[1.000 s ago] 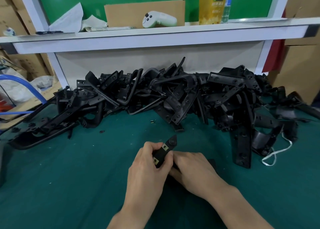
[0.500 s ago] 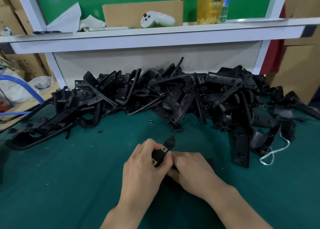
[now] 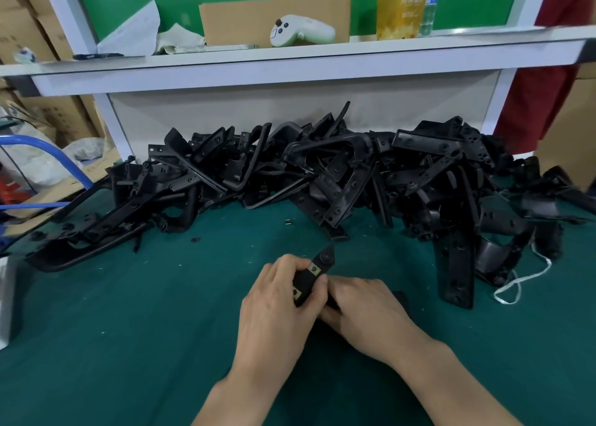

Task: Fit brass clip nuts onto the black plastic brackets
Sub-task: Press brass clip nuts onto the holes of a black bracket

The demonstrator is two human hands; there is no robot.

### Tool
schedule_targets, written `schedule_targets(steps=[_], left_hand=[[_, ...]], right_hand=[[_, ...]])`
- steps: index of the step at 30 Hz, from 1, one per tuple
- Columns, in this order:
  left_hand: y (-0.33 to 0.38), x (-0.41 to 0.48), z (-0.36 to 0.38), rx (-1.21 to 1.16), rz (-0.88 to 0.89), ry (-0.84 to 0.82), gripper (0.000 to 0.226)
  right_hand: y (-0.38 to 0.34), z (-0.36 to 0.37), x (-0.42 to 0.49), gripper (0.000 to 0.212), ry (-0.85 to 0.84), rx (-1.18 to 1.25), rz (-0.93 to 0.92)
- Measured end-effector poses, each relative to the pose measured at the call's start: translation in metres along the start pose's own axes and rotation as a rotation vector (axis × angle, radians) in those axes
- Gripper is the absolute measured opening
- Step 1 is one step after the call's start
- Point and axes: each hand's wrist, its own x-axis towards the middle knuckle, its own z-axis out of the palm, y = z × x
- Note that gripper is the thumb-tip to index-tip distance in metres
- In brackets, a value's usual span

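1. The left hand [image 3: 277, 299] has its grip clenched round the black bracket [image 3: 325, 259], thumb laid beside the lower brass clip nut [image 3: 296, 292].
2. The right hand [image 3: 364, 306] grasps the same bracket from the other side, its fingertips hidden against the left thumb.
3. The bracket sits mid-worktop [image 3: 129, 312], nearer the front edge, well clear of the pile of brackets [image 3: 322, 174] along the back edge.
4. Over the last second almost nothing has shifted: both grips stay put, and the upper clip nut [image 3: 313, 269] and the lower one show as before.
5. Judgement: the lower nut is probably being pressed home, so this bracket is nearly done.
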Motion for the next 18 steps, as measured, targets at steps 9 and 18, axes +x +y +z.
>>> schedule_targets(steps=[9, 18], left_hand=[[-0.0025, 0.0018, -0.0005, -0.012, 0.012, -0.027, 0.019], [-0.0075, 0.0057, -0.0081, -0.029, 0.025, 0.046, 0.037]], right_hand=[[0.0011, 0.0032, 0.0008, 0.025, 0.045, 0.004, 0.014], [0.0002, -0.0047, 0.0004, 0.065, 0.232, 0.031, 0.127]])
